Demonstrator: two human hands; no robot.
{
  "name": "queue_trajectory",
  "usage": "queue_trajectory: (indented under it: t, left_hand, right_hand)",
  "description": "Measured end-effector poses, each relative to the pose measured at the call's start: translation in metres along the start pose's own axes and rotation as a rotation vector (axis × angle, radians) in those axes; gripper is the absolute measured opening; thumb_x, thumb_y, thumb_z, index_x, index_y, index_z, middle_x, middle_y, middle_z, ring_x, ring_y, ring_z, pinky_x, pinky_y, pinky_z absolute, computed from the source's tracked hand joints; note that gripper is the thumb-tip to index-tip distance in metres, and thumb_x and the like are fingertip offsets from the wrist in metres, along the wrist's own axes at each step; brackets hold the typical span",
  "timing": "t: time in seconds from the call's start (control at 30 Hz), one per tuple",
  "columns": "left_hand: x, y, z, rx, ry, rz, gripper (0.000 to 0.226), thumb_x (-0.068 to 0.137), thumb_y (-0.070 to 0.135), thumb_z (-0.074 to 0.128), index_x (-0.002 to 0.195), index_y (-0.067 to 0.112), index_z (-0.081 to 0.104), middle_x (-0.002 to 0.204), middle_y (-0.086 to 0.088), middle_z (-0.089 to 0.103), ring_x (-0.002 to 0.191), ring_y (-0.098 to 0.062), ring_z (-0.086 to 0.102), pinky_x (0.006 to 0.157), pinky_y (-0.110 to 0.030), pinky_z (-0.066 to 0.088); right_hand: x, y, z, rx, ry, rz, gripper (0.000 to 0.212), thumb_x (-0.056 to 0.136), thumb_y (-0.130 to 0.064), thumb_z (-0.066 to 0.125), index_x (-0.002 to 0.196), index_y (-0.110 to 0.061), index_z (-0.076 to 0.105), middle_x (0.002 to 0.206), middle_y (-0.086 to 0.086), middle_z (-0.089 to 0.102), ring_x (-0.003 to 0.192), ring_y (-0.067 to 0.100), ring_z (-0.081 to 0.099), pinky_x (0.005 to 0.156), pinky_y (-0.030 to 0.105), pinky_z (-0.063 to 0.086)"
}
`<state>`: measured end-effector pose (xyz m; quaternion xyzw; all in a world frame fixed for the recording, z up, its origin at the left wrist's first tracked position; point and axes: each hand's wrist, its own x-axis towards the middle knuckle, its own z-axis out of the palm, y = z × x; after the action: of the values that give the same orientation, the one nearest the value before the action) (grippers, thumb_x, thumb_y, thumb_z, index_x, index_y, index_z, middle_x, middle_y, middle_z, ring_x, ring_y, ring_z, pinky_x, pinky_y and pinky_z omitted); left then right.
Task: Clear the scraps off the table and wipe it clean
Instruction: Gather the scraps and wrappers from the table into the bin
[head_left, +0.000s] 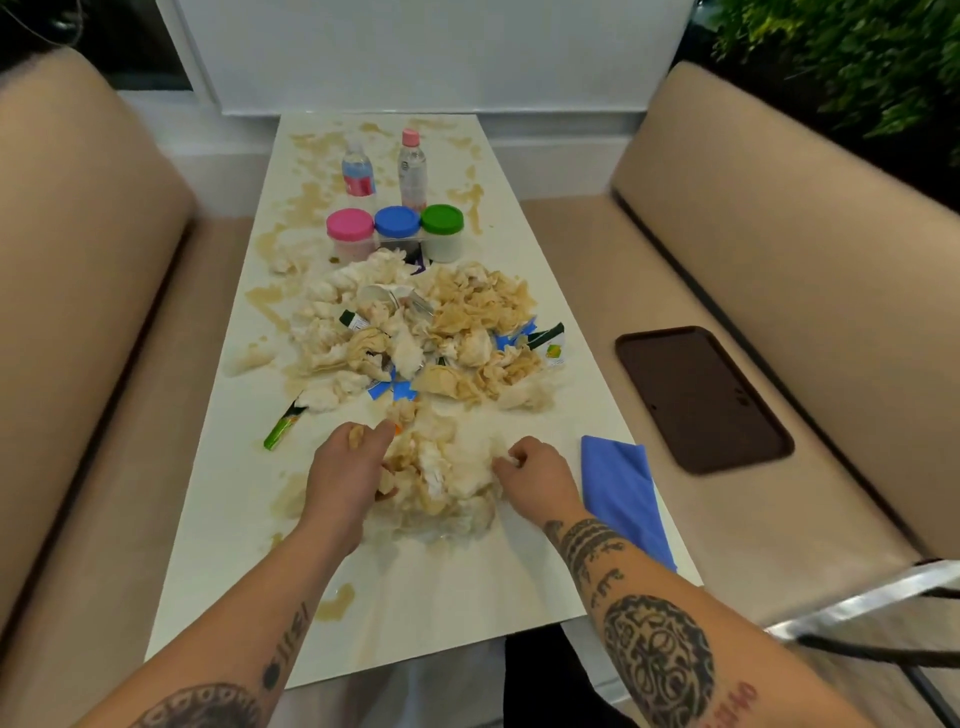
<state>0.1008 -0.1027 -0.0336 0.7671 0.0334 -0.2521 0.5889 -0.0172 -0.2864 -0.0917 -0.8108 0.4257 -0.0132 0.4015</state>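
Gripping soggy, brown-stained tissue scraps (441, 467) w/ both hands, left (345, 462), right (535, 470), fingers curled.

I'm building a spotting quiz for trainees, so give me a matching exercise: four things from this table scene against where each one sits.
Things:
1. blue cloth
2. green wrapper
3. pink-capped bottle
4. dark tray

Places:
A. far end of the table
B. on the right-hand bench seat
C. table's near right edge
D. table's left side, beside the tissue pile

Pairs: 1-C, 2-D, 3-A, 4-B

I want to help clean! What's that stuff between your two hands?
In the head view, a heap of crumpled, stained tissues lies between the left hand and right hand.
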Motion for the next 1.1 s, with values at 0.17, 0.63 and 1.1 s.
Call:
queue_trajectory:
  t: [0.17, 0.63, 1.1]
  left_hand:
    - [-0.009, 0.011, 0.013, 0.115, -0.040, 0.144, 0.019, 0.092, 0.042, 0.069, 0.091, 0.023, 0.067, 0.087, -0.001, 0.068, 0.057, -0.014, 0.057, 0.054, -0.028, 0.045]
    - [0.010, 0.008, 0.075, 1.412, -0.333, 0.513, 0.026, 0.091, 0.040, 0.064, 0.109, 0.022, 0.071, 0.111, 0.000, 0.063, 0.095, -0.022, 0.063, 0.079, -0.035, 0.056]
    - [0.015, 0.049, 0.014, 0.374, -0.122, 0.351, 0.019, 0.102, 0.039, 0.054, 0.103, 0.021, 0.059, 0.103, 0.003, 0.062, 0.088, -0.023, 0.061, 0.065, -0.033, 0.045]
  right_hand:
    - [-0.006, -0.005, -0.026, 0.472, 0.069, 0.114, 0.022, 0.085, -0.022, 0.062, 0.078, -0.016, 0.043, 0.075, 0.005, 0.053, 0.068, 0.028, 0.061, 0.060, 0.040, 0.048]
    - [-0.028, -0.014, -0.075, 0.913, -0.061, 0.163, 0.043, 0.089, -0.055, 0.067, 0.090, -0.014, 0.054, 0.074, -0.001, 0.042, 0.054, 0.011, 0.035, 0.047, 0.023, 0.028]
    - [-0.038, -0.017, -0.025, 0.102, -0.194, -0.059, 0.020, 0.093, -0.043, 0.066, 0.097, -0.024, 0.068, 0.102, -0.006, 0.068, 0.085, 0.012, 0.062, 0.069, 0.027, 0.050]
